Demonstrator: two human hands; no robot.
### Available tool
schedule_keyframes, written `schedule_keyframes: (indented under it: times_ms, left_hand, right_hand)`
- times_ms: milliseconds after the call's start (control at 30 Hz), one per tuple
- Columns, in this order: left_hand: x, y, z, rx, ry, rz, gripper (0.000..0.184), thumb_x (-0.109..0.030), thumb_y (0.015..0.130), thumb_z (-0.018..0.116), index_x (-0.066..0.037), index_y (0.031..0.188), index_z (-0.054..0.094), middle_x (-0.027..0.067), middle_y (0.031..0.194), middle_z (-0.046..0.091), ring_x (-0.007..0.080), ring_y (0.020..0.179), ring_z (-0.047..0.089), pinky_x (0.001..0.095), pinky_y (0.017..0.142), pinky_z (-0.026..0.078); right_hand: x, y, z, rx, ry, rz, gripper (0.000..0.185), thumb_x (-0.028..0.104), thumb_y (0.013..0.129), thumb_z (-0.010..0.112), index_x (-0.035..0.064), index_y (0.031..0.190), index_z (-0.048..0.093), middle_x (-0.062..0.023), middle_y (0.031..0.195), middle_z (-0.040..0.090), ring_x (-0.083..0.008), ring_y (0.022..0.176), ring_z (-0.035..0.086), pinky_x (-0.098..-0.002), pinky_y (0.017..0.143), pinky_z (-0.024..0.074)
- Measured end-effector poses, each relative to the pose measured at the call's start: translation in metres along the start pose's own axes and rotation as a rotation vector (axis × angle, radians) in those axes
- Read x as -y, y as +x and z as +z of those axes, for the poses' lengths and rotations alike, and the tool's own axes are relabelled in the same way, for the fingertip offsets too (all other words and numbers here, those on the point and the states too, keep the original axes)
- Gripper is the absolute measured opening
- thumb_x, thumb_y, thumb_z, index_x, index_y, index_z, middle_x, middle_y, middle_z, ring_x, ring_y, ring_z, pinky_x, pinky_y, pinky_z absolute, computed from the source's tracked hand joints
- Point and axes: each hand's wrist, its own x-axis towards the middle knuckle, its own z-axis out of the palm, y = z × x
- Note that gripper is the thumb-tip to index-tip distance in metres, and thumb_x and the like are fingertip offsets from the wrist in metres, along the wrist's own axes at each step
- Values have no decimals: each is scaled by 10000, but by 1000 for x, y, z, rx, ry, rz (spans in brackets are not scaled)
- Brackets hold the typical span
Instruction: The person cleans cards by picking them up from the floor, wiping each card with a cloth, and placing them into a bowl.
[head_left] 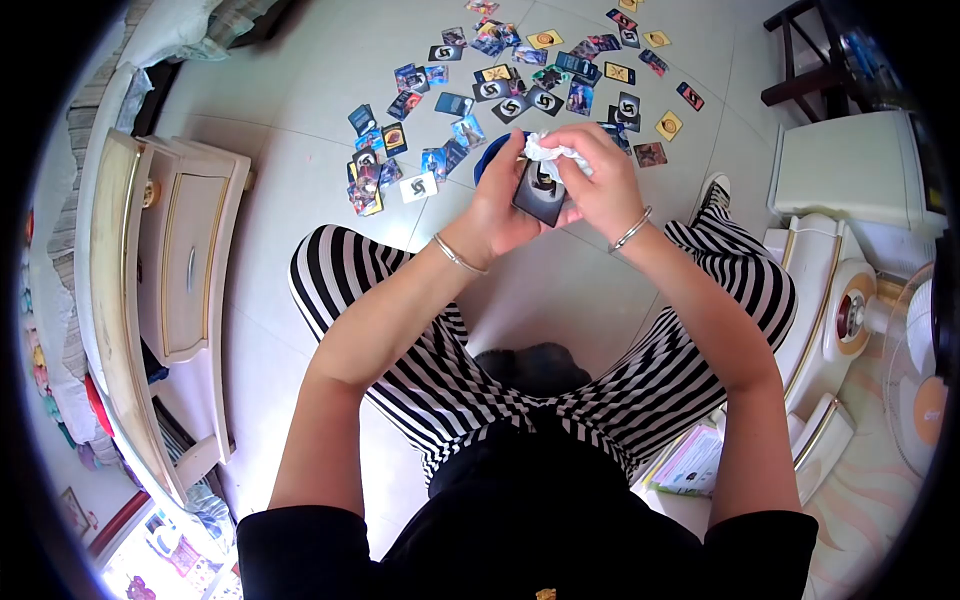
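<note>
A dark trading card point(541, 203) with a pale swirl emblem is held up in front of me, between my two hands. My left hand point(495, 208) grips it along its left side, thumb up. Pinched in my right hand point(608, 185) is a crumpled white tissue point(556, 153), which lies against the card's upper part. Some right fingers pass behind the card, so their contact is hidden. Behind my left hand shows part of a blue round object point(490, 155), its kind unclear. Loose cards lie on the floor just beyond both hands.
Many more cards point(511, 108) are scattered over the tiled floor point(290, 100). A cream cabinet point(195, 255) stands at left. On the right are a dark stool point(800, 80), a white box-like unit point(850, 160) and a fan point(915, 350). My striped legs point(345, 270) are bent either side.
</note>
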Motion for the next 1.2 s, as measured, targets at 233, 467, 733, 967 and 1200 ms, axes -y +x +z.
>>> schedule_keyframes:
  times_ms: [233, 467, 733, 967, 1200]
  left_hand:
    - [-4, 9, -16, 52, -68, 21, 490, -457, 953, 309, -47, 1109, 526, 107, 1084, 590, 240, 1061, 549, 394, 917, 444]
    - [-3, 6, -25, 207, -176, -90, 435, -402, 965, 326, -40, 1100, 526, 116, 1090, 588, 240, 987, 585, 380, 896, 462]
    - [-7, 3, -20, 27, -69, 77, 430, -364, 978, 274, -54, 1175, 498, 93, 1083, 583, 215, 996, 564, 373, 866, 464]
    - [-16, 3, -16, 19, -171, 236, 463, -379, 980, 236, -50, 1257, 406, 147, 1150, 538, 279, 1051, 538, 401, 909, 454]
    - [-10, 9, -20, -96, -201, 371, 432, -380, 976, 255, -56, 1217, 410, 148, 1159, 514, 287, 1076, 516, 473, 926, 445]
  right_hand:
    - [-1, -13, 13, 146, -379, -600, 268, -72, 665, 575, 80, 884, 605, -58, 903, 589, -261, 819, 576, -353, 720, 470]
    - [-12, 11, -3, 20, -546, -556, 230, -45, 677, 569, 85, 865, 595, -39, 903, 593, -248, 846, 566, -354, 741, 449]
    - [-15, -8, -2, 125, -651, -627, 208, -12, 684, 582, 109, 853, 593, -15, 909, 589, -222, 906, 562, -369, 785, 411]
    - [-11, -15, 3, 108, -440, -411, 243, -68, 686, 573, 94, 867, 591, -53, 892, 581, -264, 799, 572, -361, 662, 477]
    - [-2, -21, 9, 130, -303, -487, 258, -66, 656, 599, 77, 870, 611, -40, 897, 577, -236, 793, 580, -329, 677, 495]
